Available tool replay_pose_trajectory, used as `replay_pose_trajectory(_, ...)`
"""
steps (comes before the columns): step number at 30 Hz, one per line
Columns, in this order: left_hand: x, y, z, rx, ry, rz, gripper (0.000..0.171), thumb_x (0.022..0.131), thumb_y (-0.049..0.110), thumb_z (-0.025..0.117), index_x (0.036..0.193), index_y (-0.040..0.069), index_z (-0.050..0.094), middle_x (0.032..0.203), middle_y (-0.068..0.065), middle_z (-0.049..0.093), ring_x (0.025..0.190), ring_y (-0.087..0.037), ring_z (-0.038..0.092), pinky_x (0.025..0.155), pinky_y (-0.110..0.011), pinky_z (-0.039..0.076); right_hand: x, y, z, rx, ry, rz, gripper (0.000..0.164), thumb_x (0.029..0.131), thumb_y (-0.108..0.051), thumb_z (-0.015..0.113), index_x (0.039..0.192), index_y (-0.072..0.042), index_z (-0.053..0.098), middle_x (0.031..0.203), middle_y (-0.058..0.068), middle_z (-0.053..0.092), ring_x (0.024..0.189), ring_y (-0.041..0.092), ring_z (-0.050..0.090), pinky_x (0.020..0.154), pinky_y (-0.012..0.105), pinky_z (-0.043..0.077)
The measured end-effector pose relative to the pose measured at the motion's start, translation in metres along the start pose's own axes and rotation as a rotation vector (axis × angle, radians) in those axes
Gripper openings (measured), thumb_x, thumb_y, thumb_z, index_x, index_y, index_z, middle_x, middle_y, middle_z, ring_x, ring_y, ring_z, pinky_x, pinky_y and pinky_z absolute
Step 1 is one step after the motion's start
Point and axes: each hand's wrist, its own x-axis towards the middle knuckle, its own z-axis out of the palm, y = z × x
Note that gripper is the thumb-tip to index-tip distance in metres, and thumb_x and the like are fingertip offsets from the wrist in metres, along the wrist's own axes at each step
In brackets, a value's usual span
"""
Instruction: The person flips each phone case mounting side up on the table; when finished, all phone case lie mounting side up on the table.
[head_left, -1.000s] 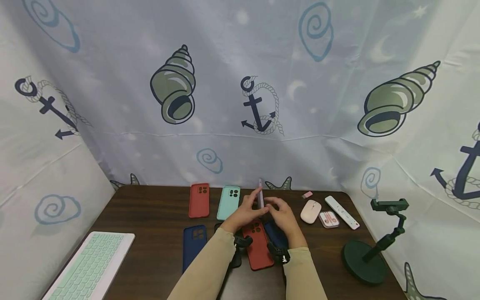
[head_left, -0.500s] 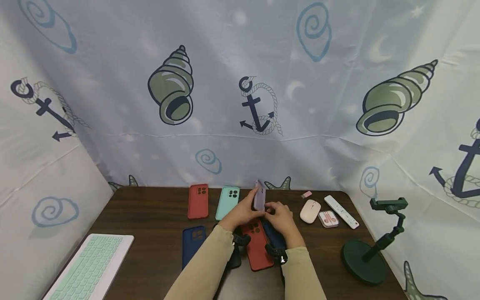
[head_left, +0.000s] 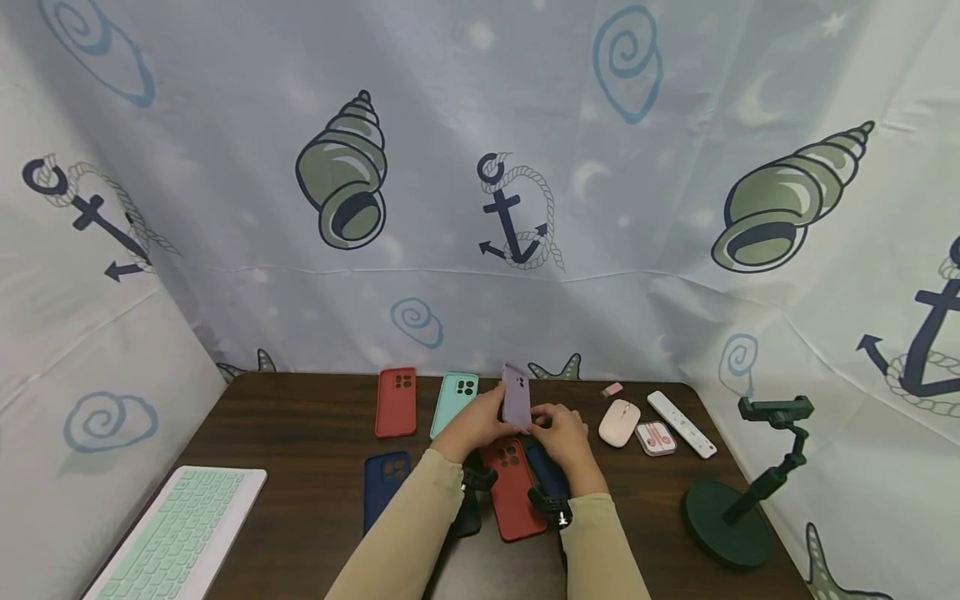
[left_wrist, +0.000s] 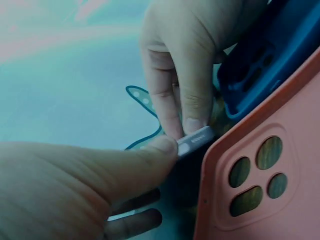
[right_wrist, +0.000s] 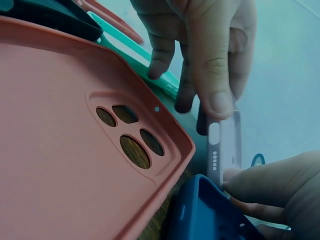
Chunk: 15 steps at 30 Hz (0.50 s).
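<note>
Upright over the far part of the table, a lavender phone case (head_left: 516,398) turns its back and camera cutout toward me. My left hand (head_left: 474,425) grips its left side; in the right wrist view the left thumb presses the case's bottom edge (right_wrist: 215,155), which has a port slot and small speaker holes. Thumb and finger of my right hand (head_left: 562,433) pinch its lower right corner. Below the hands lies a red phone case (head_left: 512,492), inner side up in the wrist views. A dark blue case (head_left: 545,467) lies partly under my right wrist, a black one (head_left: 468,512) under my left.
A red case (head_left: 396,402), a mint case (head_left: 450,408) and a blue case (head_left: 384,483) lie to the left. A keyboard (head_left: 183,533) is at far left. A mouse (head_left: 620,423), earphone box (head_left: 656,438), remote (head_left: 682,424), pink USB stick (head_left: 612,389) and green stand (head_left: 726,525) are right.
The lavender case has turned from edge-on to showing its back, and has moved slightly left. Both hands have stayed on it.
</note>
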Motion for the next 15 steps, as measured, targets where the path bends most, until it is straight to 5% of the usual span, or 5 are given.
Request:
replay_pose_trajectory(7, 0.0031, -0.0001, -0.0044, 0.151, 0.001, -0.062, 0.058, 0.090, 0.024, 0.079, 0.138, 0.001, 0.056, 0.120, -0.017, 0.066, 0.102, -0.029, 0.066, 0.086, -0.045, 0.053, 0.0026, 0.0023, 0.0019, 0.014, 0.004, 0.006, 0.033, 0.087, -0.022, 0.078, 0.119, -0.016, 0.073, 0.097, 0.001, 0.070, 0.103, 0.031, 0.056, 0.090, 0.058, 0.033)
replay_pose_trajectory(15, -0.0010, -0.0046, -0.0017, 0.282, -0.051, -0.221, 0.060, 0.090, 0.041, 0.077, 0.138, 0.007, 0.061, 0.131, -0.021, 0.059, 0.118, -0.041, 0.049, 0.097, -0.052, 0.045, 0.0028, 0.0009, 0.0008, 0.050, -0.018, 0.023, 0.033, 0.088, -0.020, 0.076, 0.120, -0.015, 0.072, 0.096, -0.001, 0.074, 0.106, 0.032, 0.059, 0.094, 0.061, 0.032)
